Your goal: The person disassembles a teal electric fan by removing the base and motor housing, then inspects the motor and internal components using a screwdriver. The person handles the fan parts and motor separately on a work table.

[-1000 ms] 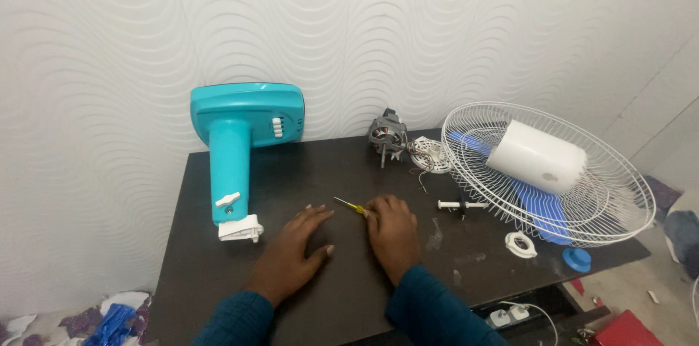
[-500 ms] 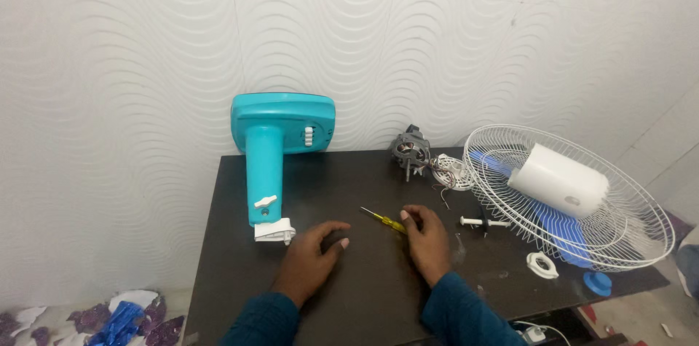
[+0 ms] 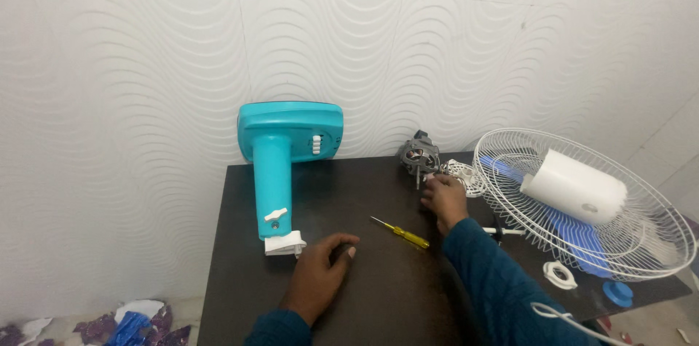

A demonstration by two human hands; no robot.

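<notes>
On the dark table (image 3: 240, 244), right hand (image 3: 444, 199) touching fan motor (image 3: 417, 157), grip loosely curled, not clamped.

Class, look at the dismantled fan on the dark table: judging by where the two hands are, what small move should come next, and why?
Probably close the right hand around the motor and draw it nearer. That hand already reaches to the motor at the table's far edge, while the left hand rests flat by the teal stand, and the yellow screwdriver lies untouched between them.

On the counter (image 3: 240, 273): fan stand (image 3: 280, 160) at back left against the wall, motor (image 3: 417, 157) back centre, fan guard (image 3: 582, 208) to the right, screwdriver (image 3: 399, 232) mid-counter between left hand (image 3: 320, 277) and right hand (image 3: 444, 199), the latter just before the motor.
</notes>
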